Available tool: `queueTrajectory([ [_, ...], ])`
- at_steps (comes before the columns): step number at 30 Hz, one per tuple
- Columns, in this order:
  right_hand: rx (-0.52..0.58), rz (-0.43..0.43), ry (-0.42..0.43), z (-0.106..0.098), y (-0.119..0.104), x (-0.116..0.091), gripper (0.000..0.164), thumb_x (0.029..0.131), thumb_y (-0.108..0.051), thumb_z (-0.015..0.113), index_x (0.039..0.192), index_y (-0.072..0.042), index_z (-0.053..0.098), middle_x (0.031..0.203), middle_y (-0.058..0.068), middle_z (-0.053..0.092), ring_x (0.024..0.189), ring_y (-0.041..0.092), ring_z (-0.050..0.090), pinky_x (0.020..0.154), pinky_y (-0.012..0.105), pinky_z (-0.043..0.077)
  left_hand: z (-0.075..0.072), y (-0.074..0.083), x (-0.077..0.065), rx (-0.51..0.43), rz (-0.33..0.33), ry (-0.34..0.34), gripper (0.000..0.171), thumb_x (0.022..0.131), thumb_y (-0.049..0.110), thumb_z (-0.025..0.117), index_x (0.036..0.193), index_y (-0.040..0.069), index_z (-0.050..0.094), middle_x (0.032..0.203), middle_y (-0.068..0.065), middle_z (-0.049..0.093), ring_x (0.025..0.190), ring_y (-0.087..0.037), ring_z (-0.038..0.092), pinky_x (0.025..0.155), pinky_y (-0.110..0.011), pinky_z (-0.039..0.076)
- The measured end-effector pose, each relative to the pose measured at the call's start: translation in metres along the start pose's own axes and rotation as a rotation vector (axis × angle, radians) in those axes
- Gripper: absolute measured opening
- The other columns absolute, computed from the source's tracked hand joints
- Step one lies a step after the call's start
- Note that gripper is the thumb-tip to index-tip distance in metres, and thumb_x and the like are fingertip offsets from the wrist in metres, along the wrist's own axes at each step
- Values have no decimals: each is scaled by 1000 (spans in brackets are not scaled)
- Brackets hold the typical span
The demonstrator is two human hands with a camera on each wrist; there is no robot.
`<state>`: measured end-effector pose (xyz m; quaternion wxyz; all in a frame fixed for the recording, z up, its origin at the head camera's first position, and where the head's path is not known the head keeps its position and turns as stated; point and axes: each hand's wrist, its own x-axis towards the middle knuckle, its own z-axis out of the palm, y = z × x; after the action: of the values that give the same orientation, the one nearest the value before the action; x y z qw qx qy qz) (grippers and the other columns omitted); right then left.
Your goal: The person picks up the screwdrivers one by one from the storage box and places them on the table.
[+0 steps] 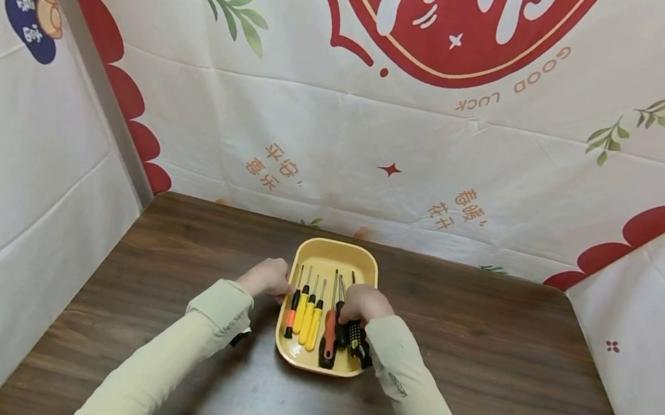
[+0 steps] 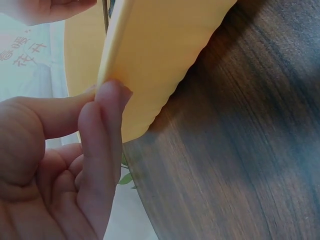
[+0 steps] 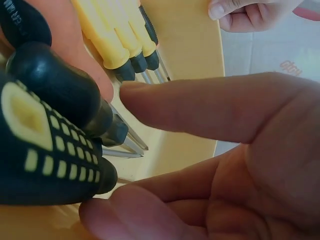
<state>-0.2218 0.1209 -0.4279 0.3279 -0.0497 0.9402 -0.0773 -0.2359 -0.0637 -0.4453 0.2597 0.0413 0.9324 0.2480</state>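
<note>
A yellow tray (image 1: pixel 333 255) holds several screwdrivers lying side by side. My left hand (image 1: pixel 269 278) pinches the tray's left rim between thumb and fingers, seen closely in the left wrist view. Over the tray's right side is my right hand (image 1: pixel 366 302), thumb and fingers spread apart in the right wrist view. Its fingertips are by a black screwdriver with yellow grip pads (image 3: pixel 60 160); whether they touch it I cannot tell. Beside that lie a black-handled screwdriver (image 3: pixel 55 82) and a red-and-black one (image 1: pixel 328 335). Yellow-handled screwdrivers (image 1: pixel 314 326) and a slim black-and-orange one (image 1: pixel 291 315) lie at the left.
The tray stands on a dark wooden table (image 1: pixel 474 370), towards its back edge. Printed white cloth (image 1: pixel 342 132) hangs behind the table and along both sides.
</note>
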Motion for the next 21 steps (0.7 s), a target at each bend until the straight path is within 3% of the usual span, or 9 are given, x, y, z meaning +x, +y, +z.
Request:
queueTrajectory([
  [5, 0, 4, -13, 0, -1, -2, 32, 80, -14, 66, 55, -14, 45, 48, -3, 29, 38, 9, 33, 38, 23, 32, 0, 1, -1, -2, -10, -2, 23, 86, 22, 63, 70, 5, 59, 57, -3, 59, 58, -16, 63, 53, -24, 46],
  [12, -40, 19, -4, 4, 0, 5, 13, 76, -13, 71, 74, -8, 59, 63, 4, 47, 47, 14, 39, 44, 27, 34, 1, 1, 3, 10, -3, 5, 22, 85, 20, 63, 71, 5, 58, 56, -4, 59, 56, -17, 61, 48, -22, 41],
  [21, -140, 49, 48, 8, -4, 8, 14, 73, -11, 73, 73, -9, 59, 66, 4, 48, 56, 17, 41, 51, 31, 35, 2, 0, 4, 5, -22, -10, 19, 86, 20, 63, 76, 4, 59, 59, -5, 60, 62, -19, 64, 51, -22, 44],
])
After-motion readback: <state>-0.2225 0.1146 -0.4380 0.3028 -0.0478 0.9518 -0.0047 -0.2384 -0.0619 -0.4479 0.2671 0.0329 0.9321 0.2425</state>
